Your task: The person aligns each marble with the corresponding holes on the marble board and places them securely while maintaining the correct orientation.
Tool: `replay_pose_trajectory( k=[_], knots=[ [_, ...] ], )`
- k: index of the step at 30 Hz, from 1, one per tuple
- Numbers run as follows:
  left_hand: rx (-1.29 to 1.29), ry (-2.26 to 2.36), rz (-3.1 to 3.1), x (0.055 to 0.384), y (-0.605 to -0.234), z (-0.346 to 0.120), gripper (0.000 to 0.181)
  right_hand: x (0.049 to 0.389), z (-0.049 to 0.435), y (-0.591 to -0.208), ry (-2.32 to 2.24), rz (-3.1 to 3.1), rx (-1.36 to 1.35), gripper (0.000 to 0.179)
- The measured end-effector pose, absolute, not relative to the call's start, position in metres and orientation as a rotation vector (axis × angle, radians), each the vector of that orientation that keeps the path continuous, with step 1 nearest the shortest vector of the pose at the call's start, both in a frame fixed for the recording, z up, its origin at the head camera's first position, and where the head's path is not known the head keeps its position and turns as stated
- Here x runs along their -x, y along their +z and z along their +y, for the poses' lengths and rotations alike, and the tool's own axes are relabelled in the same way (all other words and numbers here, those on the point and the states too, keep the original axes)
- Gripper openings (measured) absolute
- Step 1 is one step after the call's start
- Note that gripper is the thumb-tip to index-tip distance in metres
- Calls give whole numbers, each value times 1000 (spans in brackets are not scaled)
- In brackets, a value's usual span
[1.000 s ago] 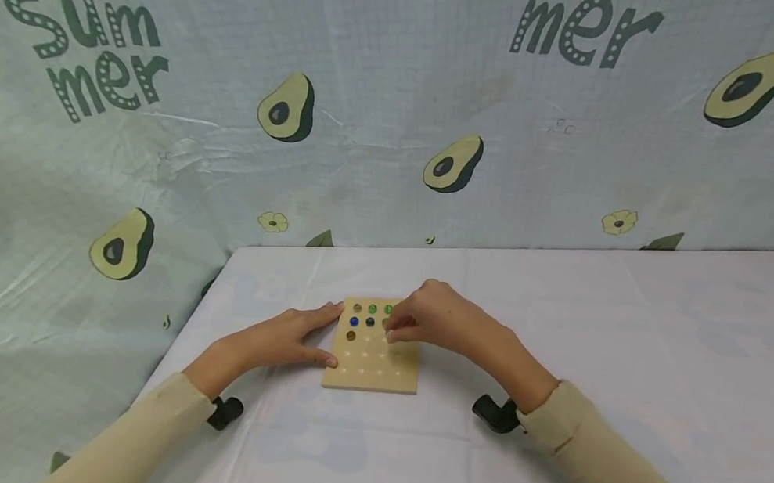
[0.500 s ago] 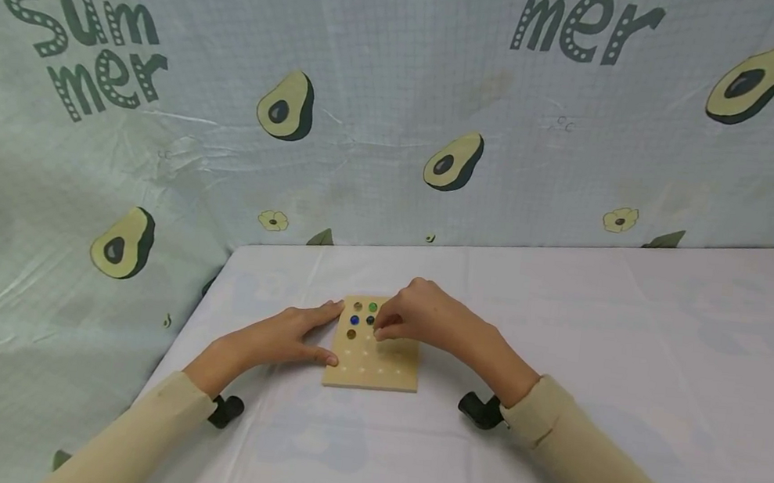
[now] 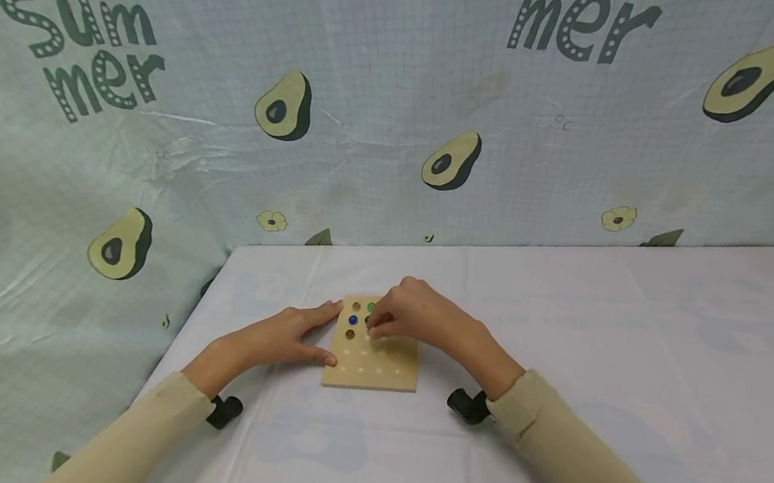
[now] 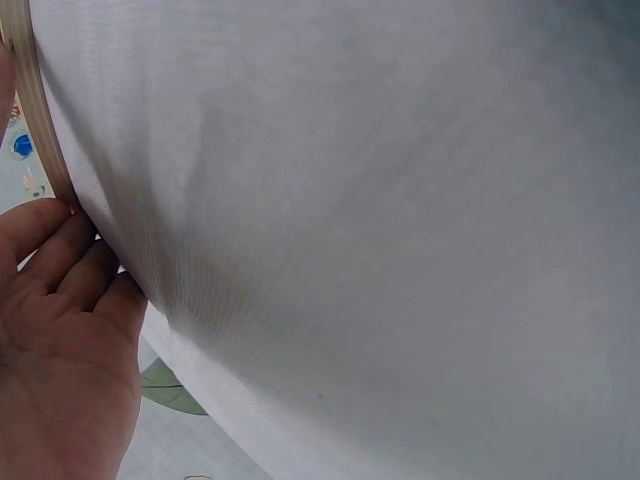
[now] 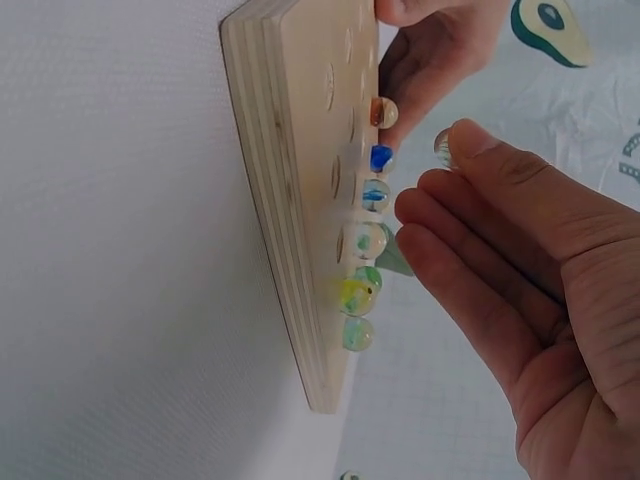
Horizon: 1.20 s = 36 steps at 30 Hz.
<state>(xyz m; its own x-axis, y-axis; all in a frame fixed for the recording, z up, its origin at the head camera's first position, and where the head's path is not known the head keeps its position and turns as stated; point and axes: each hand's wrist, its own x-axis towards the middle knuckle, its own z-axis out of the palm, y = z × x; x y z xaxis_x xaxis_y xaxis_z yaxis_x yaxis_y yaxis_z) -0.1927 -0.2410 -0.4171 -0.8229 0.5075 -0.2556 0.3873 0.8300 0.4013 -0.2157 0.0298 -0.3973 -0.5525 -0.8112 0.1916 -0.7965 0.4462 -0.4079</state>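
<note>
A square wooden board (image 3: 379, 381) with rows of shallow round hollows lies on the table. Glass marbles sit in its far rows, among them a blue marble (image 3: 353, 320) and an amber marble (image 3: 350, 334). My left hand (image 3: 274, 337) rests at the board's left edge, thumb and fingers spread; in the left wrist view its fingertips touch the board's side (image 4: 45, 120). Over the board is my right hand (image 3: 415, 314), pinching a clear marble (image 5: 443, 149) between thumb and fingers, seen in the right wrist view. That hand hides some far-right marbles from the head view.
A white cloth covers the table (image 3: 594, 358), which stretches well to the right of the board. Behind and at the left hangs a pale curtain (image 3: 378, 59) printed with avocados. A black wrist camera (image 3: 469, 406) sits under the right wrist.
My right hand has shifted left across the board, toward the columns nearer my left hand. My left hand and the board stay where they were.
</note>
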Motion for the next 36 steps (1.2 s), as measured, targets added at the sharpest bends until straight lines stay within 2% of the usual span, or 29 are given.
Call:
replay_pose_trajectory(
  k=[16,36],
  knots=[
    [-669,485,2659,192,-417,-241,106,221,19,-404,-632,2646,1388,11],
    [-677,503,2639,193,-416,-241,105,224,10,-402,-574,2629,1410,8]
  ],
)
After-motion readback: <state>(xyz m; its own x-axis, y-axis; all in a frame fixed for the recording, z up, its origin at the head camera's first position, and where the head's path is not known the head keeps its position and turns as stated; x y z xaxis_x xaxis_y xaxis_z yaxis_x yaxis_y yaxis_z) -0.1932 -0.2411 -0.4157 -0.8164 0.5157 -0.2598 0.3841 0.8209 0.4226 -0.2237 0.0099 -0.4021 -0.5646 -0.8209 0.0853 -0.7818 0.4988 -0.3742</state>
